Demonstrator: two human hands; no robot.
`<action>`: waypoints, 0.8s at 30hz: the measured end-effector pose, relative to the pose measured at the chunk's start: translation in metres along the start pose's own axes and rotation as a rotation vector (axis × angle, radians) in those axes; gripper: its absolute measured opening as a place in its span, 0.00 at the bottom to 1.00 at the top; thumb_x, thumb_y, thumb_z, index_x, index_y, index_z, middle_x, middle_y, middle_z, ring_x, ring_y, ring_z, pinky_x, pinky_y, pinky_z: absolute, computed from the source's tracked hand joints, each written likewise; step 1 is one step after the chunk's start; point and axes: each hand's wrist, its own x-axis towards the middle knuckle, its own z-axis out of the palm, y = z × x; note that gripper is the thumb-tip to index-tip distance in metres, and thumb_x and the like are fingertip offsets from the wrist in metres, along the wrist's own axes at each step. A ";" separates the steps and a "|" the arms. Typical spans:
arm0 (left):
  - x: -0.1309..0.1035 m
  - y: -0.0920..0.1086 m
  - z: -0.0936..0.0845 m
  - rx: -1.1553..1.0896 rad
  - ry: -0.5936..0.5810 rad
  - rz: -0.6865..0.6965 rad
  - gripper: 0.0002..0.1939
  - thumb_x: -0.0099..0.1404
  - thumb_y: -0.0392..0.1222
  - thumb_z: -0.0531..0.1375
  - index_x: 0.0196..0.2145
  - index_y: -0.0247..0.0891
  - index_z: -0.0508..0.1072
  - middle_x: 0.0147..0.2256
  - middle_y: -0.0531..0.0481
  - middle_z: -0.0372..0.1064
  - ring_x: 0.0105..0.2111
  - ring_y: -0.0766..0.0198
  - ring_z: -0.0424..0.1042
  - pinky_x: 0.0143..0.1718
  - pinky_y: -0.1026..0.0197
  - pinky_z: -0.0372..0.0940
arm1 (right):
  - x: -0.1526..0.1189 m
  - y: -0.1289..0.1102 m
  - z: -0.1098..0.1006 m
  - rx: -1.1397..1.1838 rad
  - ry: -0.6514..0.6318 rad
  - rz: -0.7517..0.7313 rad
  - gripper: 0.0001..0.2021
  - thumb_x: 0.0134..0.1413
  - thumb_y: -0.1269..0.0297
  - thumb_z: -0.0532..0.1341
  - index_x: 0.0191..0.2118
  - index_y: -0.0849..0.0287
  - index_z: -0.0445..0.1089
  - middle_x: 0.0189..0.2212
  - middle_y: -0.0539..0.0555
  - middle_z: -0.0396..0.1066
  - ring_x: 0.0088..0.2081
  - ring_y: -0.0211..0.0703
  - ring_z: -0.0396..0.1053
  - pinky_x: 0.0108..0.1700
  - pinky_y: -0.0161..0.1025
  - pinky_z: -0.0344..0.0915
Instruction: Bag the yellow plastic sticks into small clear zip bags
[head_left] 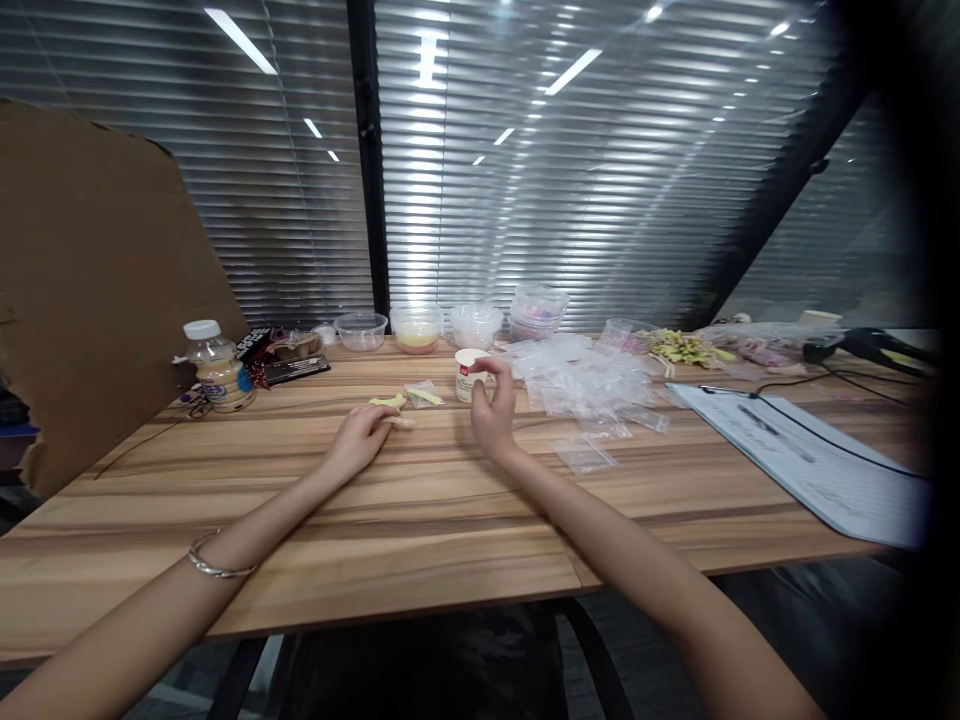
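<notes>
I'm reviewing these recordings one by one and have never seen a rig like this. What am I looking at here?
There is no robot: a person is working with two bare hands. The single picture comes from a camera worn on that person's head, looking forward and down, so the forearms enter from the bottom.

On the wooden table, the left hand has its fingertips at a small pale piece, near a small bag with something yellow. The right hand is curled beside a paper cup; whether it touches the cup or grips anything is unclear.

Around them are clear bowls, a pile of plastic bags, a bottle and a clipboard.
</notes>
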 end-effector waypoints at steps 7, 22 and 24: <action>0.002 0.015 -0.006 -0.233 0.131 -0.175 0.15 0.66 0.47 0.51 0.43 0.39 0.70 0.40 0.48 0.72 0.39 0.60 0.70 0.41 0.60 0.62 | 0.042 0.059 -0.041 -0.475 0.322 0.140 0.26 0.47 0.73 0.46 0.55 0.59 0.49 0.50 0.60 0.57 0.52 0.47 0.57 0.55 0.49 0.53; 0.005 0.013 -0.004 -0.681 0.328 -0.384 0.14 0.64 0.52 0.51 0.43 0.42 0.59 0.45 0.48 0.63 0.24 0.69 0.70 0.22 0.62 0.68 | 0.027 0.146 -0.091 -1.321 -0.439 0.433 0.27 0.58 0.50 0.49 0.57 0.63 0.56 0.49 0.68 0.60 0.51 0.61 0.56 0.51 0.59 0.48; 0.005 0.013 -0.003 -0.702 0.321 -0.385 0.14 0.64 0.52 0.51 0.44 0.44 0.59 0.46 0.49 0.61 0.22 0.72 0.69 0.19 0.63 0.68 | 0.027 0.144 -0.090 -1.343 -0.444 0.380 0.25 0.59 0.52 0.48 0.56 0.63 0.59 0.49 0.68 0.60 0.51 0.61 0.55 0.51 0.59 0.49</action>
